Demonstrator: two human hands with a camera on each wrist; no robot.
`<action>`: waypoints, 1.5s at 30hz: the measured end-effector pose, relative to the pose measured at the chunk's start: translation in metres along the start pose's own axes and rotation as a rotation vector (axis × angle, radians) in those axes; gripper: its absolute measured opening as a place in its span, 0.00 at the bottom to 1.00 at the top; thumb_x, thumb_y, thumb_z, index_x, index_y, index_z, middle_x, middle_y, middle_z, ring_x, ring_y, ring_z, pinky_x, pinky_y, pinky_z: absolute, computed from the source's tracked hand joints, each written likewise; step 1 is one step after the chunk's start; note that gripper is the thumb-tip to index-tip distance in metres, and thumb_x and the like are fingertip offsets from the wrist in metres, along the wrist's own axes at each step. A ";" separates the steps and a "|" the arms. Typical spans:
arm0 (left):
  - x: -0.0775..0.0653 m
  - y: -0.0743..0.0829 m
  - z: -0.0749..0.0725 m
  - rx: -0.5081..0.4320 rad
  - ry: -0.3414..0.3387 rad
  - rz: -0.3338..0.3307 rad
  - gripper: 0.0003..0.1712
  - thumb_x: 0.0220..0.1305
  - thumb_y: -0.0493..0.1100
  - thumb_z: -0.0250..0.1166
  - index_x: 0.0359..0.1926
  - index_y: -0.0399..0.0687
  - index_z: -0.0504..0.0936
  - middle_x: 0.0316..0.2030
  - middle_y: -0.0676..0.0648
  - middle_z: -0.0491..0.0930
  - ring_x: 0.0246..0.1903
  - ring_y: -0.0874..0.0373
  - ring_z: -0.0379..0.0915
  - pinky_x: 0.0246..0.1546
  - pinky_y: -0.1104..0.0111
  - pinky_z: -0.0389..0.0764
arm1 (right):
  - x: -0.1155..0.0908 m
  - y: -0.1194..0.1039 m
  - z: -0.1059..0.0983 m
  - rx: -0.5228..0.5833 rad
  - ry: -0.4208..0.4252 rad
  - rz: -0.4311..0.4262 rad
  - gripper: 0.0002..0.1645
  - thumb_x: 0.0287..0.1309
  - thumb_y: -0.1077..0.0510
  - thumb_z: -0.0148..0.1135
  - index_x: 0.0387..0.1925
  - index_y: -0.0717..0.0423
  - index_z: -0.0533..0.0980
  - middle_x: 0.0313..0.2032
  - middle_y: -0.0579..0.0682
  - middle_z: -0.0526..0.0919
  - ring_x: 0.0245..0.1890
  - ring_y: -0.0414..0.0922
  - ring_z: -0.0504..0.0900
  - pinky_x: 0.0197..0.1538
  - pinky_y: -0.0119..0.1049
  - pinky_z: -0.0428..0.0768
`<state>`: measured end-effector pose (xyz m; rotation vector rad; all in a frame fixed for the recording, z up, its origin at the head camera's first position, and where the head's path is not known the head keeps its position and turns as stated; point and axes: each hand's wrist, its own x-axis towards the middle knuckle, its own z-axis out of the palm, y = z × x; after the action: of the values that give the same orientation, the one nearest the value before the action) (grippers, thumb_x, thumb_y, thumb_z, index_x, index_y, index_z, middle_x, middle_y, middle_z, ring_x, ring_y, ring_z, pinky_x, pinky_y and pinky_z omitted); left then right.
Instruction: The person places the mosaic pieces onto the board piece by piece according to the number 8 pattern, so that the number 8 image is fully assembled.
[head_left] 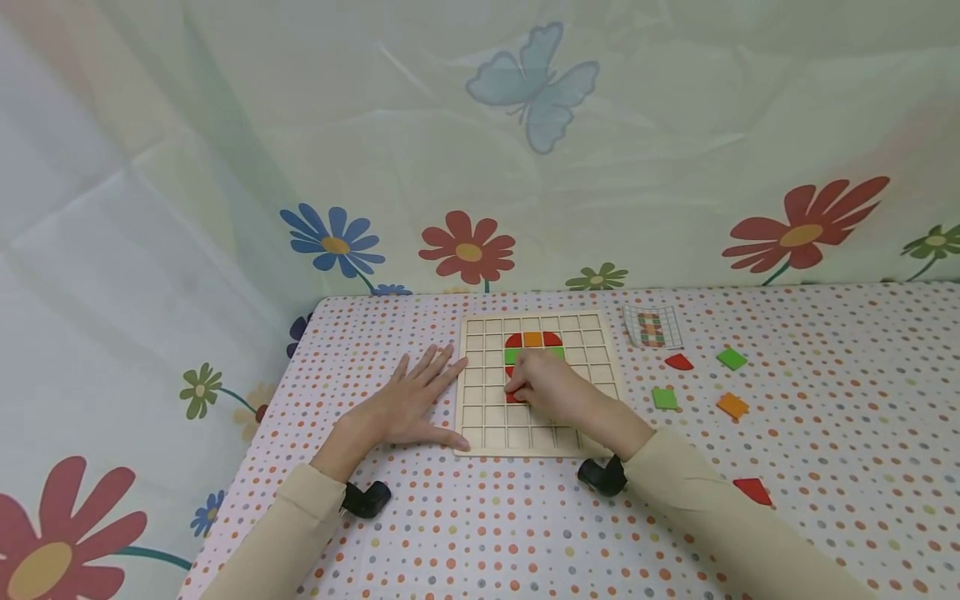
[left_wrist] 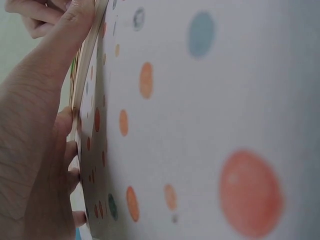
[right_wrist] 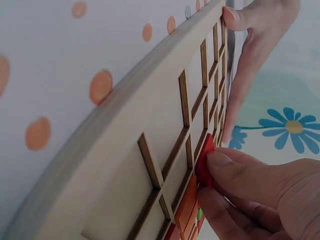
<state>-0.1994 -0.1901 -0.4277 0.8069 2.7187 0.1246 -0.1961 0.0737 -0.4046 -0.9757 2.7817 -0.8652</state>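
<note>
One loose red piece lies nearest, beside the right sleeve; the left hand lies spread against the left rim of the gridded board, grasping nothing; the right hand pinches a red tile at one of its middle cells, though whether it is seated I cannot tell; rightward, outside the grid, lie an orange piece, two green pieces and another red piece; farther up, cells hold red corner tiles, an orange tile and green tiles; the pattern looks part-built, the loose pieces probably left to place; a printed card lies beyond.
</note>
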 end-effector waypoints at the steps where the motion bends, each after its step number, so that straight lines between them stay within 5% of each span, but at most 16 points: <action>1: 0.000 0.000 0.000 -0.003 -0.001 -0.002 0.70 0.57 0.82 0.64 0.86 0.58 0.39 0.84 0.48 0.32 0.83 0.47 0.25 0.79 0.40 0.36 | 0.000 0.000 0.000 -0.003 0.006 -0.001 0.05 0.58 0.73 0.73 0.36 0.66 0.90 0.33 0.50 0.83 0.37 0.47 0.83 0.44 0.38 0.85; 14: 0.000 0.001 0.002 -0.013 -0.002 -0.013 0.70 0.57 0.82 0.64 0.86 0.58 0.40 0.84 0.48 0.33 0.83 0.47 0.25 0.79 0.40 0.36 | -0.008 0.003 0.006 0.102 0.061 0.038 0.09 0.58 0.74 0.72 0.35 0.62 0.90 0.33 0.48 0.84 0.37 0.45 0.81 0.43 0.37 0.82; 23: 0.002 0.002 0.001 0.002 0.006 -0.009 0.71 0.56 0.83 0.63 0.86 0.58 0.40 0.84 0.47 0.33 0.83 0.46 0.25 0.79 0.40 0.36 | -0.053 0.007 -0.023 0.171 0.054 -0.022 0.13 0.60 0.69 0.73 0.46 0.55 0.90 0.47 0.47 0.86 0.50 0.50 0.83 0.50 0.48 0.85; 29: 0.001 0.001 0.002 -0.005 0.014 -0.005 0.71 0.56 0.82 0.64 0.86 0.57 0.41 0.84 0.46 0.33 0.83 0.46 0.25 0.79 0.40 0.35 | -0.101 0.022 -0.054 0.145 0.019 0.080 0.12 0.60 0.64 0.76 0.44 0.47 0.89 0.46 0.40 0.85 0.49 0.47 0.82 0.47 0.42 0.84; 36: 0.002 0.000 0.003 -0.010 0.015 0.002 0.71 0.56 0.82 0.64 0.86 0.57 0.40 0.84 0.46 0.33 0.83 0.46 0.24 0.79 0.41 0.34 | -0.162 0.067 -0.079 0.044 -0.111 0.252 0.18 0.49 0.57 0.83 0.44 0.44 0.88 0.44 0.38 0.84 0.42 0.38 0.80 0.42 0.34 0.83; 41: 0.002 0.000 0.004 -0.007 0.014 -0.007 0.71 0.55 0.83 0.64 0.86 0.57 0.40 0.84 0.46 0.33 0.83 0.46 0.25 0.79 0.40 0.34 | -0.184 0.088 -0.091 -0.015 -0.027 0.344 0.21 0.47 0.59 0.84 0.45 0.53 0.87 0.42 0.44 0.85 0.37 0.34 0.78 0.38 0.32 0.82; 45: 0.001 0.000 0.004 -0.011 0.016 -0.008 0.71 0.55 0.83 0.64 0.86 0.57 0.40 0.84 0.47 0.33 0.83 0.46 0.25 0.79 0.40 0.34 | -0.186 0.101 -0.101 -0.058 0.060 0.391 0.21 0.47 0.63 0.83 0.45 0.61 0.86 0.43 0.54 0.85 0.39 0.46 0.83 0.36 0.32 0.84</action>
<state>-0.1992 -0.1891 -0.4316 0.7952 2.7335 0.1452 -0.1284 0.2981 -0.3955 -0.3885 2.9118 -0.7675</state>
